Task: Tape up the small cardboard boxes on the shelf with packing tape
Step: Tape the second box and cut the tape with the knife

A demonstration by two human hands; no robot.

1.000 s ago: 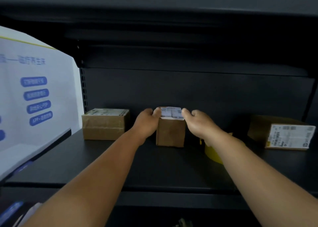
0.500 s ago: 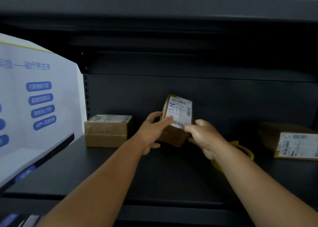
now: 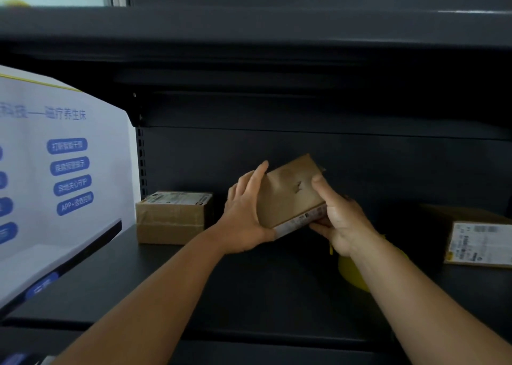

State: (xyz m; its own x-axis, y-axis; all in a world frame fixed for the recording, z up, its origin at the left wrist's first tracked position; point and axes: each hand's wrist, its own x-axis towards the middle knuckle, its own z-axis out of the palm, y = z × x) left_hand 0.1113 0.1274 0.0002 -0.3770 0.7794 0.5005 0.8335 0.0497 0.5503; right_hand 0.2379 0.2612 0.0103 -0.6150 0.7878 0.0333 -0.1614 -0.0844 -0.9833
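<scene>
- Two hands hold one small cardboard box [image 3: 291, 195] up in the air, clear of the dark shelf [image 3: 221, 281], in front of the shelf's back panel.
- Left hand [image 3: 243, 220] is cupped along the box's left edge, palm against the side, fingers stretched up along it, thumb under the lower corner.
- Right hand [image 3: 338, 220] clamps the box's right side: thumb pressed flat on the plain brown face, the other fingers curled beneath.
- That box sits tilted, its plain brown face turned toward the camera, a small dark scuff or tear near the thumb. A white printed label shows as a thin strip along its lower edge.
- Over to the left, a second box [image 3: 171, 218] rests on the shelf, close to the back, label on top, clear tape banding its front.
- Far right, a third box [image 3: 479, 240] rests on the shelf with a white shipping label facing out.
- Just under the right wrist, a yellow tape roll [image 3: 352, 273] lies on the shelf, mostly hidden by the forearm.
- At the left edge, a white sign [image 3: 63, 176] with blue buttons of text stands at the end of the shelf.
</scene>
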